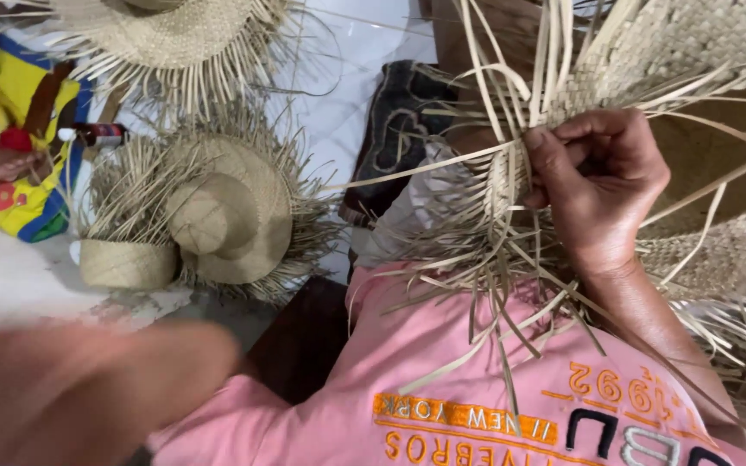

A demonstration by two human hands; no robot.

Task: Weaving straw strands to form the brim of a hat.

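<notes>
Head view: right hand curled on straw strips

Soft even daylight, faint shadows; lower-left foreground heavily motion-blurred.

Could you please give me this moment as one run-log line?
right hand: pinching straw strips on unfinished woven hat | left hand: blurred, low left | floor: stacked hats

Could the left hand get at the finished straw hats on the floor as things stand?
Probably yes. The left arm is a blur low on that side, its hand not clear, and nothing lies between it and the hats. The right hand pinches straw strips.
</notes>
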